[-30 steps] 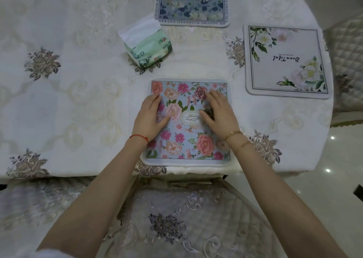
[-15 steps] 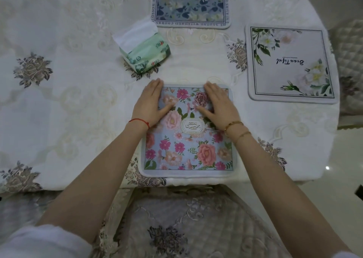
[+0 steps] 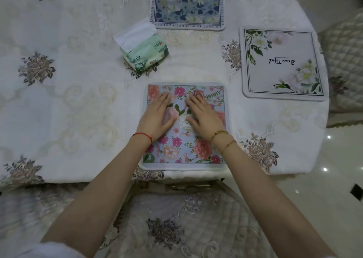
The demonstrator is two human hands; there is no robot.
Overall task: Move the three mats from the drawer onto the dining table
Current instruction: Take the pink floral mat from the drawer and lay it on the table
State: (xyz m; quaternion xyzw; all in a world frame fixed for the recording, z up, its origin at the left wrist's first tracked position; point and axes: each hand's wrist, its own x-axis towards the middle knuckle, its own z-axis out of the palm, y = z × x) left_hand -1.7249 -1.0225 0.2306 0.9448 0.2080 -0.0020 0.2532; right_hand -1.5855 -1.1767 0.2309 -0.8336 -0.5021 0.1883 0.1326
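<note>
Item 1: pink floral mat [image 3: 184, 147]. Square, pale blue ground, pink and coral flowers, oval label at its centre. It lies flat on the dining table [image 3: 78, 100] at 6 o'clock, its near edge right at the table's rim.

Item 2: my left hand [image 3: 157, 116]. Flat, palm down on the left half of the pink floral mat, fingers straight and pointing to 12 o'clock. It grips nothing. A red string [image 3: 144, 135] circles the wrist.

Item 3: my right hand [image 3: 204, 114]. Flat, palm down on the right half of the same mat, fingers straight and angled towards 11 o'clock, thumb beside the oval label. It grips nothing. Two gold bangles [image 3: 223, 137] sit on the wrist.

Item 4: white floral mat [image 3: 280, 63]. Pale grey-white, green leaves and white blooms at its corners, script word upside down to me. Flat on the table at 2 o'clock from my hands, well apart from the pink floral mat.

Item 5: blue floral mat [image 3: 187, 4]. Dark blue and cream pattern with a lettered border. Flat at 12 o'clock; its far part is cut off by the top of the view.

Item 6: tissue pack [image 3: 143, 49]. Green wrapper, a white sheet standing out of the top. At 11 o'clock, between the pink and blue mats and to their left.

Item 7: chair cushion [image 3: 176, 228]. Quilted, embroidered, below the table's rim at 6 o'clock, between my forearms.
</note>
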